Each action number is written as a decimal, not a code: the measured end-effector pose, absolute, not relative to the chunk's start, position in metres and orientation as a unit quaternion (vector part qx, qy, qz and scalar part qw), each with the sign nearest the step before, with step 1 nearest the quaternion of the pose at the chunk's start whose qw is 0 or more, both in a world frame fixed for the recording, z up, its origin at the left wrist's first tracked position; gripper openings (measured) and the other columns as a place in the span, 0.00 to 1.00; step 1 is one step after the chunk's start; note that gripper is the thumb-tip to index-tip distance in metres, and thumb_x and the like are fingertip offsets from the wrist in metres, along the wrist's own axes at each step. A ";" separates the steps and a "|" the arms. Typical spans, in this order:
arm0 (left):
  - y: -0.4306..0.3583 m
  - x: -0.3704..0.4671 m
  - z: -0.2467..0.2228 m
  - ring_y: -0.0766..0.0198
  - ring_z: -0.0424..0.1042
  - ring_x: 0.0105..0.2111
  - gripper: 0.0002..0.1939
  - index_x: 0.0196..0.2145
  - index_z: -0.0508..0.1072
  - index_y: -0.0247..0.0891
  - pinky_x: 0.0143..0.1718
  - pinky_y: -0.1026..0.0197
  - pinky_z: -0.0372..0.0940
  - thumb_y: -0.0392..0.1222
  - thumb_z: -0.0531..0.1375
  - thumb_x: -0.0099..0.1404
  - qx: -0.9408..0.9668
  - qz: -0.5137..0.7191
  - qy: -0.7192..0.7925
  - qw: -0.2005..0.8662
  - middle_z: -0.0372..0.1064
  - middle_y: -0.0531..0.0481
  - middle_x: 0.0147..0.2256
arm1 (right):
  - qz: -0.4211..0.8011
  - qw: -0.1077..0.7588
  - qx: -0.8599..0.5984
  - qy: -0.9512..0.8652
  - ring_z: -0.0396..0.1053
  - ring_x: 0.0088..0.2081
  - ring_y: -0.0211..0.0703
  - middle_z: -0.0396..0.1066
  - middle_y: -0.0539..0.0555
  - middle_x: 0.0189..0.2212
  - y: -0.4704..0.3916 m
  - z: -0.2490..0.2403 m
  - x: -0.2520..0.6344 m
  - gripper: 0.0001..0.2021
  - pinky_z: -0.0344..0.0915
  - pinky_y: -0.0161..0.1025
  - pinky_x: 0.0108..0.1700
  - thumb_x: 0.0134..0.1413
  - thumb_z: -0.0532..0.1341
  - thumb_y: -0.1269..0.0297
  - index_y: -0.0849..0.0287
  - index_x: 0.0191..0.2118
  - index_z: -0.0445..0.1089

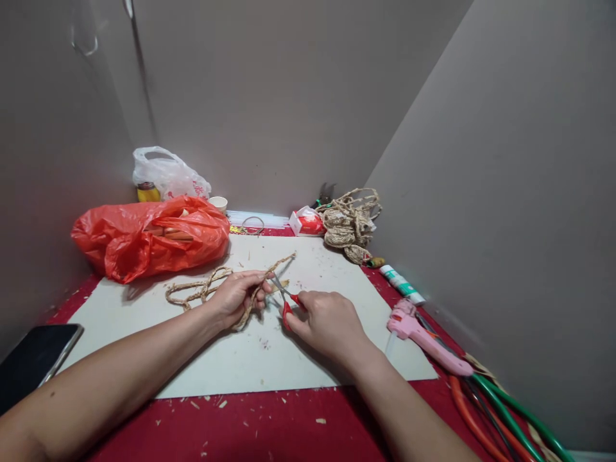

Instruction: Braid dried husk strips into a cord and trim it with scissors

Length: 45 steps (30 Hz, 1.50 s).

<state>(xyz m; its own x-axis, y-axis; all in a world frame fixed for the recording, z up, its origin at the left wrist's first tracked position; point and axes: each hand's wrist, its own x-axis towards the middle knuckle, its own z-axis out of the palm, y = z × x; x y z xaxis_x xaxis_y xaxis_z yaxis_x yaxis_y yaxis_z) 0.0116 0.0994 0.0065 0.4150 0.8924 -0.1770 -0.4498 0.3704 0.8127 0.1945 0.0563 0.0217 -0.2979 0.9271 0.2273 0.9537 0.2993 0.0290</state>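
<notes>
A braided straw rope (192,292) lies in loops on the white board (206,359) and runs up through my left hand (243,296), whose fingers pinch it. The rope's free end points up and to the right, past my fingertips. My right hand (327,321) holds scissors (287,307) by their red handles. Their blades are partly apart and reach to the rope beside my left fingertips. Whether the blades touch the rope is hard to tell. Small straw bits are scattered on the board.
A red plastic bag (154,237) sits back left, a white bag (168,173) behind it. A phone (38,359) lies left. Coiled rope (349,221) and a red-white packet (308,221) stand at the back. A pink glue gun (428,340) and green-handled tool (520,410) lie right.
</notes>
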 end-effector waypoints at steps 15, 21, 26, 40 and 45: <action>0.099 0.014 0.002 0.73 0.63 0.18 0.07 0.37 0.69 0.31 0.18 0.70 0.63 0.30 0.59 0.58 0.367 0.430 0.333 0.754 0.69 0.48 0.26 | -0.092 0.086 -0.604 -0.787 0.69 0.26 0.43 0.74 0.56 0.24 0.058 0.016 0.192 0.15 0.50 0.38 0.29 0.51 0.54 0.54 0.59 0.28 0.72; 0.098 0.014 0.003 0.74 0.62 0.17 0.06 0.37 0.69 0.31 0.18 0.70 0.63 0.30 0.57 0.59 0.360 0.431 0.346 0.752 0.69 0.49 0.25 | -0.102 0.089 -0.605 -0.784 0.69 0.26 0.43 0.74 0.56 0.24 0.058 0.015 0.192 0.15 0.49 0.38 0.28 0.51 0.54 0.54 0.59 0.27 0.72; 0.098 0.015 0.004 0.74 0.62 0.17 0.06 0.36 0.69 0.30 0.17 0.70 0.63 0.29 0.57 0.59 0.350 0.446 0.358 0.741 0.69 0.49 0.25 | -0.115 0.080 -0.616 -0.775 0.70 0.27 0.46 0.75 0.57 0.25 0.056 0.015 0.187 0.16 0.51 0.38 0.30 0.51 0.54 0.54 0.61 0.29 0.72; 0.097 0.016 0.000 0.74 0.62 0.15 0.09 0.39 0.70 0.30 0.17 0.69 0.64 0.30 0.58 0.59 0.373 0.415 0.378 0.739 0.70 0.49 0.24 | -0.093 0.090 -0.622 -0.772 0.69 0.24 0.44 0.74 0.56 0.21 0.061 0.007 0.189 0.16 0.49 0.38 0.27 0.51 0.54 0.53 0.58 0.25 0.71; 0.097 0.016 -0.001 0.74 0.63 0.15 0.09 0.39 0.69 0.30 0.17 0.69 0.64 0.29 0.58 0.59 0.367 0.419 0.385 0.736 0.71 0.48 0.24 | -0.067 0.101 -0.623 -0.773 0.67 0.22 0.42 0.73 0.55 0.19 0.059 0.008 0.187 0.17 0.46 0.37 0.25 0.51 0.54 0.53 0.57 0.22 0.71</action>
<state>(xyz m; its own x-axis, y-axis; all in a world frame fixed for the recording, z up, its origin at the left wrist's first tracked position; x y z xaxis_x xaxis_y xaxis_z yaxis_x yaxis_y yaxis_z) 0.0157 0.0974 -0.0007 0.3529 0.8992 -0.2588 -0.3344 0.3795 0.8627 0.1875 0.0591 0.0080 -0.2042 0.9493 0.2391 0.9762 0.2156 -0.0224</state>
